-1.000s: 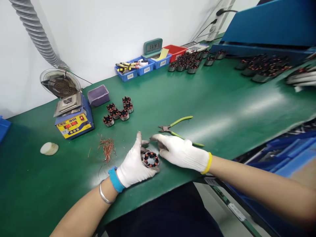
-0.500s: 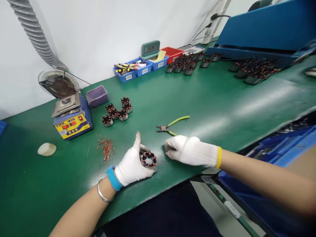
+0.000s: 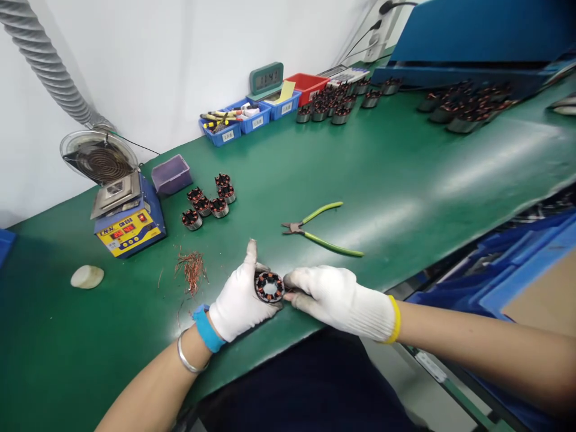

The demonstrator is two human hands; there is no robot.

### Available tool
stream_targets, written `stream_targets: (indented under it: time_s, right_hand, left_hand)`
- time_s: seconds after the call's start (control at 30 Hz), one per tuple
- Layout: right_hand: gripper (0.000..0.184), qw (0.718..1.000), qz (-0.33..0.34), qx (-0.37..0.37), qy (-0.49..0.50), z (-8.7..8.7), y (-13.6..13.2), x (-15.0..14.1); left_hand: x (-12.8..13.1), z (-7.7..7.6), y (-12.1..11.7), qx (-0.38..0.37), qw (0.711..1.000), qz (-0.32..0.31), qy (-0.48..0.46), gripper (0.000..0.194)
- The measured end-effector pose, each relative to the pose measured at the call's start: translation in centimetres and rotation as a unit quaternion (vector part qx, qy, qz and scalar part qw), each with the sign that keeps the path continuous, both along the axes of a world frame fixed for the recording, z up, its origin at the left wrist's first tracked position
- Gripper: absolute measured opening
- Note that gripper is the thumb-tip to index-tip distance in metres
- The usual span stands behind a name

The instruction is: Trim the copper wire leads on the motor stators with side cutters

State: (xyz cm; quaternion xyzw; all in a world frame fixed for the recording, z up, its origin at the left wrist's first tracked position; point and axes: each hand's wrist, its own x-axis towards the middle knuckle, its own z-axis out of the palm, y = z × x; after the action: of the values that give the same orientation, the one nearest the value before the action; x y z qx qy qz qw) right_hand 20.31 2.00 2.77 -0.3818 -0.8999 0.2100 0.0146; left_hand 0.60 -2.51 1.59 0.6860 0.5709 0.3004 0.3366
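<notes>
While wound ring (image 3: 260, 288) sits cradled in left hand (image 3: 238, 300), fingers curled round outer rim, right hand (image 3: 330, 295) at its edge, cannot tell if pinching. Likely dense, stiff outside, delicate inside: grip by rim. Pliers (image 3: 296, 228) beyond, on counter (image 3: 382, 186).

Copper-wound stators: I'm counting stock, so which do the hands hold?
The black-and-copper metal ring in the white-gloved left hand; the groups on the green table stand unheld.

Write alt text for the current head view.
A gloved left hand holds a ring-shaped, copper-wound part over a green table, the gloved right hand at its rim. Beyond lie open green-handled pliers; to the left, copper-coloured wire scraps.
</notes>
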Motion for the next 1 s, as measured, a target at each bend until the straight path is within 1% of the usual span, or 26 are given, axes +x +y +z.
stream_targets:
  time_s: [0.07, 0.13, 0.23, 0.27, 0.3, 0.33, 0.4, 0.43, 0.47, 0.5, 0.57, 0.6, 0.63, 0.7, 0.73, 0.77, 0.8, 0.83, 0.9, 0.93, 1.0]
  right_hand:
    - [0.030, 1.000, 0.001, -0.012, 0.004, 0.4, 0.2, 0.0]
    - [0.026, 0.999, -0.002, -0.040, 0.000, 0.8, 0.5, -0.1]
    - [0.022, 0.997, -0.008, -0.071, -0.008, 1.4, 0.7, -0.4]
    - [0.021, 0.997, -0.010, -0.075, -0.010, 1.5, 0.8, -0.4]
    - [0.021, 0.997, -0.011, -0.077, -0.010, 1.5, 0.8, -0.4]
    - [0.021, 0.997, -0.012, -0.079, -0.008, 1.5, 0.8, -0.4]
    - [0.022, 0.997, -0.014, -0.082, -0.005, 1.5, 0.8, -0.4]
    - [0.023, 0.996, -0.015, -0.083, -0.005, 1.5, 0.8, -0.4]
    - [0.023, 0.996, -0.016, -0.084, -0.005, 1.5, 0.9, -0.4]
    - [0.023, 0.996, -0.016, -0.085, -0.004, 1.5, 0.9, -0.4]
    - [0.023, 0.996, -0.014, -0.083, -0.003, 1.5, 0.9, -0.4]
    - [0.023, 0.997, -0.014, -0.082, -0.002, 1.5, 0.9, -0.4]
    - [0.023, 0.997, -0.014, -0.079, -0.001, 1.5, 0.9, -0.4]
    - [0.023, 0.997, -0.011, -0.075, 0.001, 1.5, 0.9, -0.4]
    - [0.023, 0.997, -0.008, -0.073, 0.002, 1.4, 0.9, -0.3]
    - [0.022, 0.997, -0.005, -0.072, 0.005, 1.4, 0.9, -0.3]
    - [0.022, 0.997, -0.002, -0.070, 0.008, 1.3, 0.9, -0.3]
    - [0.022, 0.998, 0.001, -0.070, 0.010, 1.2, 0.9, -0.3]
    - [0.021, 0.998, 0.003, -0.069, 0.013, 1.1, 1.0, -0.3]
    - [0.021, 0.998, 0.005, -0.068, 0.013, 1.0, 1.0, -0.3]
    - [0.020, 0.998, 0.007, -0.068, 0.012, 0.9, 1.0, -0.2]
  left_hand:
    - [0.0, -0.2, 0.0, 0.006, 1.000, 0.004, -0.002, 0.114]
    - [0.1, -0.4, -0.1, 0.003, 1.000, 0.009, -0.003, 0.114]
    - [0.2, -0.2, -0.3, -0.011, 1.000, 0.021, -0.016, 0.118]
    - [0.2, 0.0, -0.3, -0.008, 0.999, 0.029, -0.025, 0.114]
    - [0.0, 0.1, -0.2, 0.002, 0.999, 0.038, -0.032, 0.104]
    - [-0.2, 0.3, -0.1, 0.018, 0.998, 0.049, -0.036, 0.086]
    - [-1.2, 0.7, 0.3, 0.053, 0.996, 0.071, -0.024, 0.037]
    - [-1.8, 1.0, 0.5, 0.056, 0.996, 0.068, 0.002, 0.021]
    - [-2.5, 1.4, 0.8, 0.044, 0.997, 0.052, 0.045, 0.014]
    - [-3.3, 1.8, 1.1, 0.023, 0.995, 0.030, 0.096, 0.011]
    - [-4.5, 2.7, 1.5, -0.026, 0.979, -0.011, 0.201, 0.008]
    - [-4.9, 3.2, 1.6, -0.033, 0.972, -0.005, 0.233, 0.008]
    - [-5.1, 3.7, 1.6, -0.024, 0.971, 0.021, 0.237, 0.008]
    - [-4.8, 4.7, 1.3, 0.018, 0.981, 0.081, 0.177, 0.014]
    - [-4.4, 5.0, 1.0, 0.031, 0.985, 0.091, 0.144, 0.016]
    - [-3.9, 5.3, 0.6, 0.038, 0.988, 0.084, 0.125, 0.017]
    - [-3.3, 5.4, 0.3, 0.038, 0.989, 0.058, 0.127, 0.018]
    - [-2.7, 5.4, -0.1, 0.032, 0.987, 0.021, 0.153, 0.017]
    - [-1.9, 5.2, -0.7, 0.017, 0.974, -0.048, 0.219, 0.015]
    - [-1.7, 5.0, -0.8, 0.007, 0.967, -0.078, 0.242, 0.016]
    - [-2.1, 4.6, -0.5, -0.025, 0.956, -0.112, 0.269, 0.017]
